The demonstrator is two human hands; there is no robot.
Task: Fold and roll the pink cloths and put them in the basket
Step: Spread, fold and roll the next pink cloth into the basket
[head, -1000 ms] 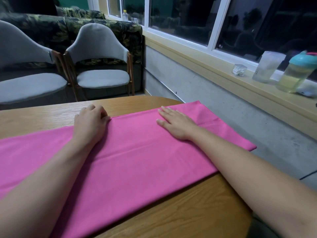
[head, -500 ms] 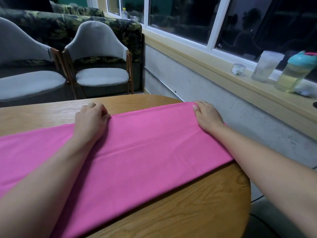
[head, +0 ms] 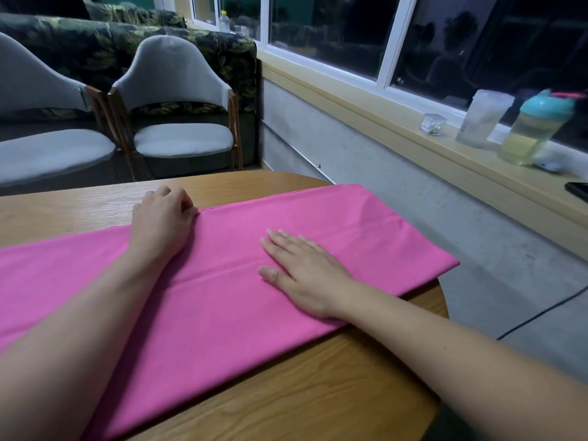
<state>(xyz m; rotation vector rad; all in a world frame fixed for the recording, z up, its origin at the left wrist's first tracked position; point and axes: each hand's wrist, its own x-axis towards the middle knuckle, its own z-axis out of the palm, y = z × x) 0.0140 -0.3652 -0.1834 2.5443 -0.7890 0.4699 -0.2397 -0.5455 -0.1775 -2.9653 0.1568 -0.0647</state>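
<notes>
A pink cloth (head: 222, 300) lies folded into a long band across the wooden table (head: 286, 399), its right end hanging a little over the table's edge. My left hand (head: 160, 221) rests at the cloth's far edge with its fingers curled, and it seems to pinch that edge. My right hand (head: 305, 270) lies flat on the middle of the cloth, fingers straight and spread, palm down. No basket is in view.
Two grey chairs (head: 181, 122) stand beyond the table's far side, with a patterned sofa behind. On the window ledge (head: 413, 135) at the right stand a clear cup (head: 483, 119), a bottle with a teal lid (head: 537, 128) and a small clear box (head: 433, 124). A black cable (head: 541, 313) runs over the floor.
My right hand has slid back from the cloth's far right corner to the middle of the cloth and now lies flat. The left hand has stayed at the far edge.
</notes>
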